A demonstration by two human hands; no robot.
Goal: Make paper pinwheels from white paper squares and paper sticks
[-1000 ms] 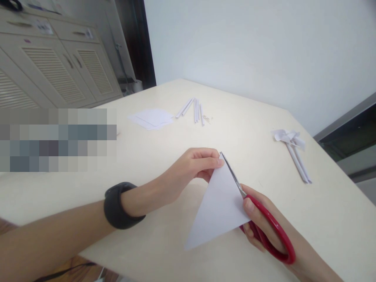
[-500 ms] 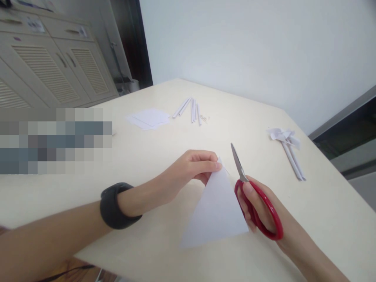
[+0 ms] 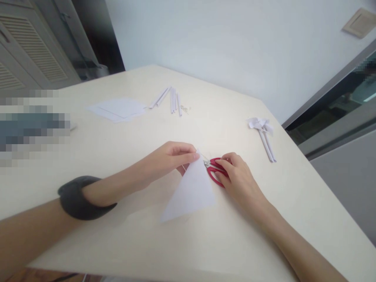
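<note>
Left hand (image 3: 180,156): pinches the white paper triangle (image 3: 190,190) near its top corner
Right hand (image 3: 237,175): grips the red-handled scissors (image 3: 214,178), their blades mostly hidden behind the paper
Wristband (image 3: 84,199): black, around the left wrist (image 3: 98,192)
Flat sheets (image 3: 117,109): overlapping on the tabletop (image 3: 249,246), farther left
Paper tubes (image 3: 172,101): grouped just beside those sheets
Curled paper (image 3: 259,123): at the ends of two more tubes (image 3: 265,147)

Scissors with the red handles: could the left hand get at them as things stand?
Probably not readily: the left hand pinches the white paper, which hides the blades of the scissors, and the right hand covers part of their handles.
</note>
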